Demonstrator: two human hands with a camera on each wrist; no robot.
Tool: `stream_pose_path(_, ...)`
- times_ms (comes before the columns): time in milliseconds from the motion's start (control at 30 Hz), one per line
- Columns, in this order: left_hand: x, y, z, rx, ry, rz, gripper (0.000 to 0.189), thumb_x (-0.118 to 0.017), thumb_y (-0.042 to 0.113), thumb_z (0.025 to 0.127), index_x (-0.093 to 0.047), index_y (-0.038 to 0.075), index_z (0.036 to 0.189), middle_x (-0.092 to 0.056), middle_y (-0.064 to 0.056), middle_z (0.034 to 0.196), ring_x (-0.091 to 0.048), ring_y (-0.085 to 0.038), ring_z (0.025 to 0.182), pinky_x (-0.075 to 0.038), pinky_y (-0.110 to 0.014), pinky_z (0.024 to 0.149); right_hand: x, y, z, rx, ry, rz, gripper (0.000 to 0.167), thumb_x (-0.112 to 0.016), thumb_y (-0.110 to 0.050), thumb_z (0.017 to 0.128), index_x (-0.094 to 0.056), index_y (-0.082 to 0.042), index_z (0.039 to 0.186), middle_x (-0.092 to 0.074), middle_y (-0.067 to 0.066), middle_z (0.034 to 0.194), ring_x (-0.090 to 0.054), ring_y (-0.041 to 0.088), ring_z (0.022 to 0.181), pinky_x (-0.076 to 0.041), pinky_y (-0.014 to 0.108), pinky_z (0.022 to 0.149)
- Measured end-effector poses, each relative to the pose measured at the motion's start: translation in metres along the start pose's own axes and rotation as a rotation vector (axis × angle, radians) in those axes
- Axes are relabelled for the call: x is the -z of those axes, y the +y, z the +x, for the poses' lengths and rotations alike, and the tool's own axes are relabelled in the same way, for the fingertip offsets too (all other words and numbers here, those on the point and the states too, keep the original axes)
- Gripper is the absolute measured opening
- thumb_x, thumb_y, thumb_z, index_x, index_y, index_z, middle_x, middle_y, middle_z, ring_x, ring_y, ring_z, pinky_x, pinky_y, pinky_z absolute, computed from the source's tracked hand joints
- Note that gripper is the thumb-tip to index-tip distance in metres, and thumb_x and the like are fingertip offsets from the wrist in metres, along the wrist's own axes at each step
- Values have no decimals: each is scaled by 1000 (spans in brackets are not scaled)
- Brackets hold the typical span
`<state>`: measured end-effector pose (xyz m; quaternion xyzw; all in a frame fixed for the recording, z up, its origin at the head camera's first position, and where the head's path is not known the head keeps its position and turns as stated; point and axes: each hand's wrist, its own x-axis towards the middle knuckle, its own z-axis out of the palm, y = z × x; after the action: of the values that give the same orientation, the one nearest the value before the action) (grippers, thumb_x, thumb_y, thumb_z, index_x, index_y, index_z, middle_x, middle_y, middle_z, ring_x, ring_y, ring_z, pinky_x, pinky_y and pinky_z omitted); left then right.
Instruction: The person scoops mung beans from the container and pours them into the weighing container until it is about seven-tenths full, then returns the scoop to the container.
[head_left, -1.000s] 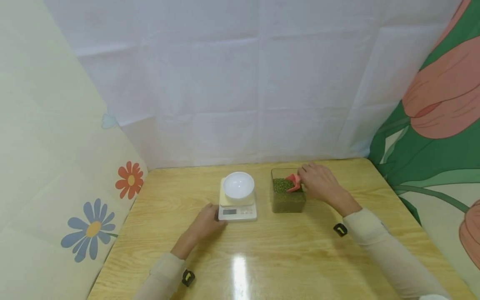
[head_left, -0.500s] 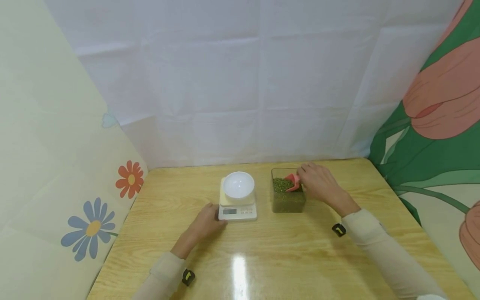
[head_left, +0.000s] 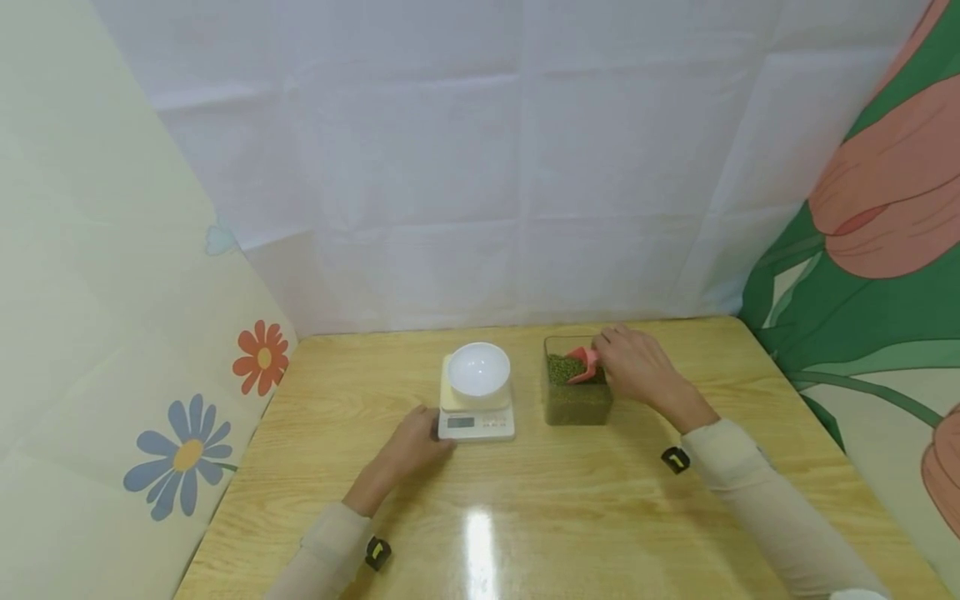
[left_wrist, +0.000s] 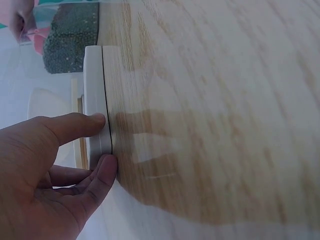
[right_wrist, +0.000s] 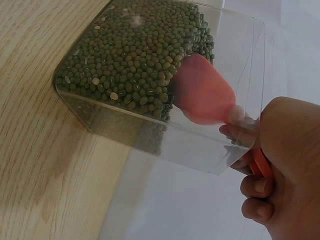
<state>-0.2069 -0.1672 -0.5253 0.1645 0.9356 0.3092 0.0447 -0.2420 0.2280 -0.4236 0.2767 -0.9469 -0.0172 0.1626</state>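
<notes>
Bean container: clear-walled, standing on the wooden desk right of centre in the head view, a little below mid-height.
Scale: flat on the desk near the middle of the head view, left of the container and apart from it; same place as a second ago.
Right hand: at the container's right side, fingers wrapped round the handle of the scoop; it has edged slightly leftward over the last second.
Left hand: left of the frame's lower centre, pinching the scale's lower-left corner between thumb and fingers; no shift shows, so the scale seems to be kept steady.
Bowl: white, upright on top of the scale, its pale inside showing and no beans visible there.
Scoop: pink, inside the container, mouth against the beans; it has slid a touch left, which suggests digging is under way rather than finished. Its load is hidden.
Display: grey strip on the scale's front, digits too small to read.
Beans: green, heaped across the upper left of the right wrist view, a few pale ones among them.
</notes>
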Motion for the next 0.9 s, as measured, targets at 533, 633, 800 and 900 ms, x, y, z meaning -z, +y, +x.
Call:
stream_pose_path(533, 1, 2, 0, 2, -4, 18, 41, -85, 16, 88, -74, 0, 124, -70, -6, 99, -56, -18, 92, -56, -42, 88, -2, 0, 2, -11, -9, 25, 5, -69, 0, 92, -71, 0, 97, -71, 10, 93, -60, 25, 79, -55, 37, 66)
stream_pose_path(633, 1, 2, 0, 1, -4, 17, 41, -86, 16, 88, -74, 1, 124, -71, -6, 99, -56, -18, 92, -57, -42, 88, -3, 0, 2, -10, 2, 25, 4, -69, -1, 94, -71, -1, 98, -72, 11, 94, -61, 25, 79, -56, 37, 65)
stream_pose_path(800, 2, 3, -1, 6, -7, 13, 41, -86, 16, 88, -74, 1, 124, -70, -7, 99, -56, -18, 92, -57, -42, 87, -4, 0, 3, -17, 13, 29, 5, -70, -4, 96, -72, 0, 98, -73, 12, 96, -63, 27, 80, -56, 37, 65)
stream_pose_path(900, 2, 3, -1, 10, -7, 13, 41, -86, 15, 88, -74, 0, 124, -70, -7, 99, -56, -18, 91, -57, -42, 87, -5, -1, 4, -20, 11, 35, 10, -73, -9, 97, -72, 0, 99, -74, 13, 97, -64, 27, 81, -57, 37, 66)
